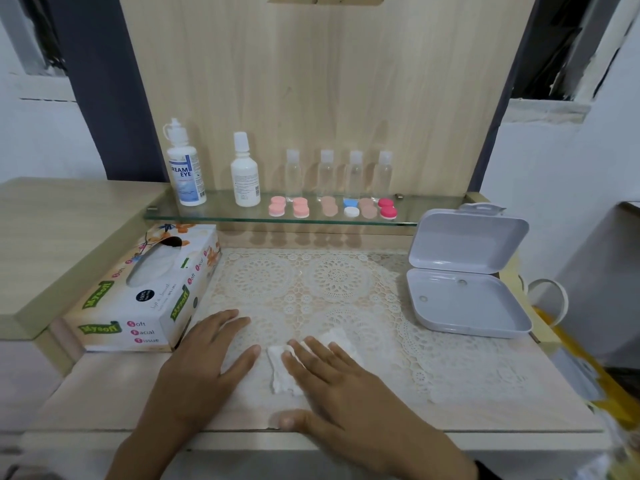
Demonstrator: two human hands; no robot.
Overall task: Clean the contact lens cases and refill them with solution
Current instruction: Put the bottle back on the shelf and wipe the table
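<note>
Six lens cases (329,206) rowed 9-to-3 on glass shelf (221,212), long axes 12-to-6 | left hand (204,362) flat, fingers straight, on mat (339,282) | right hand (346,386) flat, fingers straight, on tissue (278,372)

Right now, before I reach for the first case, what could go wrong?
1. The lens cases sit in a row close to the front edge of the glass shelf; a careless reach could sweep one off.
2. The four clear bottles stand just behind them, slim and upright, so a knock may topple them.
3. The tissue lies partly under the right hand; lifting the hand might drag it along.
</note>
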